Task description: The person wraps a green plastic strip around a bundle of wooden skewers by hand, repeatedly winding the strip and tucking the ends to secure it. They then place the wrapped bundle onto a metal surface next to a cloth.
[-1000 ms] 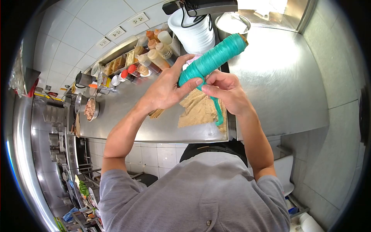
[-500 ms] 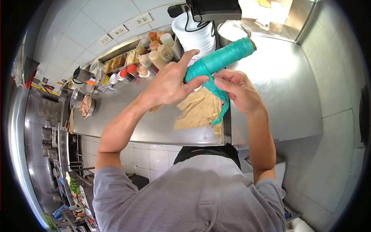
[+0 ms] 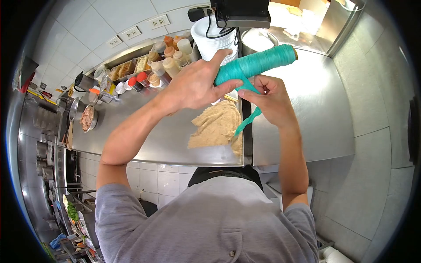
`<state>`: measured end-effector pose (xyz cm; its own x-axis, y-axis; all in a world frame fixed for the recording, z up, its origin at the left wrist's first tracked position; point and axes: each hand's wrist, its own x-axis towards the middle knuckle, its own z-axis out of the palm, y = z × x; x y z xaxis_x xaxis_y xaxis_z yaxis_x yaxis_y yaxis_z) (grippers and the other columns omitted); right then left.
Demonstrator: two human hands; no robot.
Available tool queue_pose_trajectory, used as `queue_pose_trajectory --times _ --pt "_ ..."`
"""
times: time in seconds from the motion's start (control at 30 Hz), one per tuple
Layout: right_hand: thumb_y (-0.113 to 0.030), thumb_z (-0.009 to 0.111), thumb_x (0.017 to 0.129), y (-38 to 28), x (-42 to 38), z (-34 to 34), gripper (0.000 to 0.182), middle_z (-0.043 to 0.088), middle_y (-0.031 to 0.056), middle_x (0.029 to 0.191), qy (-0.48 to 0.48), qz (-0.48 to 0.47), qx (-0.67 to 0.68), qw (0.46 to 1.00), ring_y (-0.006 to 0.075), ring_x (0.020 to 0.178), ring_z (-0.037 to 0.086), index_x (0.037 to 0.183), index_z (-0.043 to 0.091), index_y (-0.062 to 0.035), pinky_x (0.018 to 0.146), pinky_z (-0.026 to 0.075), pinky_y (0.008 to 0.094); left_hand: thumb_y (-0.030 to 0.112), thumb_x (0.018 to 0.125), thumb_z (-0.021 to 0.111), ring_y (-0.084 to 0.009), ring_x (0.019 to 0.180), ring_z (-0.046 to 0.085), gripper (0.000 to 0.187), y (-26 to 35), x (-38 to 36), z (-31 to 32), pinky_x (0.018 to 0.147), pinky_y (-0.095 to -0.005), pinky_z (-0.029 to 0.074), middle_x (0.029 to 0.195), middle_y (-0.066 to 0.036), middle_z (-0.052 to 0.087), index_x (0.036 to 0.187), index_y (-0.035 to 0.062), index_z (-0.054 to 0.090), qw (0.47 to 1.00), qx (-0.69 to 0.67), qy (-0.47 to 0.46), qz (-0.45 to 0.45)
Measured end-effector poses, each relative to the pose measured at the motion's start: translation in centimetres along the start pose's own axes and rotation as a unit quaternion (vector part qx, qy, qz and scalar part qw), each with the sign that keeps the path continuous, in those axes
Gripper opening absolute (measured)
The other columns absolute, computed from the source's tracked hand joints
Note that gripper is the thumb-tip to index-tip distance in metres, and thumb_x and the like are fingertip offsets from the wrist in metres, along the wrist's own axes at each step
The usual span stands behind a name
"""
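Note:
My left hand is wrapped around the near end of a roll of teal plastic twine. The roll is held tilted above the steel counter, its far end showing a brown core. My right hand pinches the loose twine strip close to the roll between thumb and fingers. The strip's tail hangs below that hand, over a crumpled tan cloth on the counter. Part of the grip on the roll is hidden behind the left hand.
Stacked white plates and a metal pot stand behind the roll. Sauce bottles and red-lidded jars line the back left. A bowl of raw meat sits at the far left. A gap divides two counter sections.
The head view has shifted slightly. My right hand has drawn the strip a little away from the roll, and a narrow twisted tail now hangs below it. My left hand still holds the roll.

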<state>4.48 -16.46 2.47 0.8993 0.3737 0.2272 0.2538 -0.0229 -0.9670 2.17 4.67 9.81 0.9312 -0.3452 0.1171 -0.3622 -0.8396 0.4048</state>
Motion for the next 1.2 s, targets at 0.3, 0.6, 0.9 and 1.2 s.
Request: queue_pose_trajectory --times 0.3,0.6,0.9,1.2 --pt "-0.013 0.079 0.086 -1.9 -0.8 1.1 0.045 0.035 -0.0070 0.059 0.016 -0.019 0.024 0.999 0.0029 0.058 0.032 0.063 0.040 -0.0091 0.049 0.028 0.0248 0.046 0.093 0.065 -0.0386 0.071 0.069 0.077 0.2 0.5 0.1 0.073 -0.0471 0.052 0.065 -0.022 0.063 0.143 -0.0059 0.038 0.999 -0.041 -0.016 -0.024" --pt "-0.013 0.072 0.093 0.3 -1.3 3.0 0.047 0.038 -0.0103 0.061 0.076 -0.039 0.185 0.979 0.0005 0.057 0.029 0.061 0.039 -0.0117 0.048 0.022 0.0233 0.042 0.095 0.065 -0.0284 0.069 0.070 0.063 -1.0 0.2 1.8 0.066 -0.0417 0.054 0.069 -0.017 0.066 0.132 -0.0064 0.047 0.991 -0.126 0.029 0.019" --pt "-0.015 0.070 0.095 4.9 -4.6 5.3 0.048 0.040 -0.0079 0.055 0.120 -0.004 0.308 0.944 0.0004 0.045 0.035 0.059 0.039 -0.0126 0.039 0.024 0.0232 0.047 0.102 0.055 -0.0091 0.056 0.053 0.048 -1.9 -2.4 7.5 0.050 -0.0275 0.046 0.070 -0.002 0.054 0.113 0.0009 0.058 0.881 -0.442 -0.108 -0.127" --pt "-0.020 0.064 0.100 8.7 -11.1 7.3 0.046 0.038 -0.0070 0.054 0.085 0.172 0.459 0.867 0.0007 0.042 0.029 0.062 0.038 -0.0141 0.035 0.022 0.0230 0.051 0.101 0.052 -0.0149 0.048 0.054 0.042 -1.7 -7.2 14.3 0.041 -0.0275 0.047 0.067 -0.007 0.056 0.109 0.0097 0.052 0.730 -0.606 -0.140 -0.284"
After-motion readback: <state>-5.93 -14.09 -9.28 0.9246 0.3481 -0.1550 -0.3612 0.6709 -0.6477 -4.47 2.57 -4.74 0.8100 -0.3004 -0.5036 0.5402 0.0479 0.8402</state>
